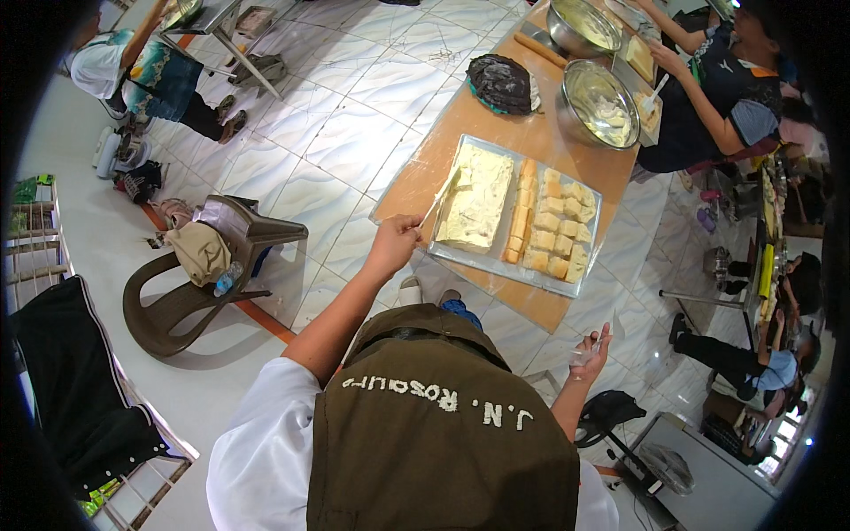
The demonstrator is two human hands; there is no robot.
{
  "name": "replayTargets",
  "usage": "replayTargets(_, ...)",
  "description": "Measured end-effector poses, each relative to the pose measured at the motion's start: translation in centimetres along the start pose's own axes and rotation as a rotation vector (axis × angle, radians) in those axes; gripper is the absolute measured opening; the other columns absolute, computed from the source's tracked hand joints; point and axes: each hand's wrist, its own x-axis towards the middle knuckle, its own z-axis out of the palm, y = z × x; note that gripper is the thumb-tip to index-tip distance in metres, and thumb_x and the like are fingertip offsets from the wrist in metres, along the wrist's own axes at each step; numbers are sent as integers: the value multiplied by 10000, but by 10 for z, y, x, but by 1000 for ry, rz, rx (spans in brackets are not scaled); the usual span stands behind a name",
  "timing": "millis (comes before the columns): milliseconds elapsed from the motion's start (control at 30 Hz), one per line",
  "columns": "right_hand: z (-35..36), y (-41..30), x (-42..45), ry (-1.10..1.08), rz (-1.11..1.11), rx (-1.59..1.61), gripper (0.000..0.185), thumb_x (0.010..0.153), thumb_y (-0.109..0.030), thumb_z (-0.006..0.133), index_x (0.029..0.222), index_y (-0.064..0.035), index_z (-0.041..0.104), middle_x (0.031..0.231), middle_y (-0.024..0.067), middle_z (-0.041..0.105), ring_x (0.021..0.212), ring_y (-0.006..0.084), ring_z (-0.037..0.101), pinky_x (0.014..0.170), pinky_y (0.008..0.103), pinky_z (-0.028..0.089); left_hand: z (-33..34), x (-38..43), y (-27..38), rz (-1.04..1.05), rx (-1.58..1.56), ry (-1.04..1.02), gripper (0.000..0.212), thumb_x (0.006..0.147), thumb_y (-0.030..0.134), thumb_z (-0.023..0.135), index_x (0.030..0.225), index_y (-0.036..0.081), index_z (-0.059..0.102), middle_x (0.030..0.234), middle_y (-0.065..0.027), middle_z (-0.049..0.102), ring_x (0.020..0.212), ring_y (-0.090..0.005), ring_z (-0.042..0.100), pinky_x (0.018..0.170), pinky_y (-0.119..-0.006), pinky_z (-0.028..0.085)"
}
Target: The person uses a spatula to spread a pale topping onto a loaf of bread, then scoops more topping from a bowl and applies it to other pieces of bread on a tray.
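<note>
My left hand [398,240] grips a thin, pale spreading utensil [439,198] at the left edge of a metal tray [506,268]. Along the tray's left side lies a rectangular slab coated in pale yellow cream [477,199]. Beside it runs a narrow row of cut, golden-brown cake pieces [521,211]. Several small cake blocks [556,229], some with cream on them, fill the right side. Away from the tray, at the lower right, my right hand [591,353] is raised with a piece of clear plastic [583,357] in its fingers; its exact kind is unclear.
The brown tabletop [458,126] also bears a dark cloth item [503,84], a rolling pin [541,50] and two steel bowls with cream, one nearer [599,104], one farther [584,26]. A person [720,99] works across the table. A plastic chair [199,292] holding bags stands left.
</note>
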Motion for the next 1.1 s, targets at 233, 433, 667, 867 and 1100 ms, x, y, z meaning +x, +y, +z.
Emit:
replayTargets(233, 6, 1, -1, 21, -3, -23, 368, 842, -331, 549, 1148, -134, 491, 734, 18, 503, 458, 58, 321, 362, 177, 250, -10, 26, -5, 20, -262, -23, 310, 813, 10, 460, 1108, -58, 527, 744, -50, 562, 643, -93, 509, 580, -215, 421)
replayTargets(433, 15, 0, -2, 30, 3, -32, 369, 848, -334, 539, 1155, -136, 487, 734, 16, 498, 453, 56, 315, 361, 173, 252, 1, 55, -25, 23, -314, -59, 306, 809, 15, 476, 1096, -75, 531, 749, -39, 567, 638, -85, 498, 594, -215, 409)
replayTargets(667, 8, 2, -5, 27, -6, -27, 380, 850, -342, 532, 1164, -135, 482, 736, 11, 492, 468, 56, 321, 370, 176, 256, 1, 37, -9, 55, -286, -18, 289, 822, 30, 468, 1090, -43, 547, 744, -49, 561, 628, -100, 502, 569, -213, 409)
replayTargets(867, 5, 5, -3, 20, -4, -33, 382, 852, -342, 528, 1170, -137, 477, 743, 14, 500, 473, 57, 327, 373, 181, 256, 1, 6, -26, 294, 68, 106, 286, 807, 14, 462, 1070, -46, 558, 815, -80, 534, 732, -128, 529, 631, -232, 422)
replayTargets(1100, 13, 6, -3, 16, 12, -36, 376, 860, -343, 514, 1176, -144, 469, 746, 18, 506, 472, 61, 333, 375, 181, 258, 2, -2, -28, 262, 237, 55, 302, 758, -27, 471, 1043, -42, 568, 860, -150, 527, 769, -213, 535, 673, -277, 427)
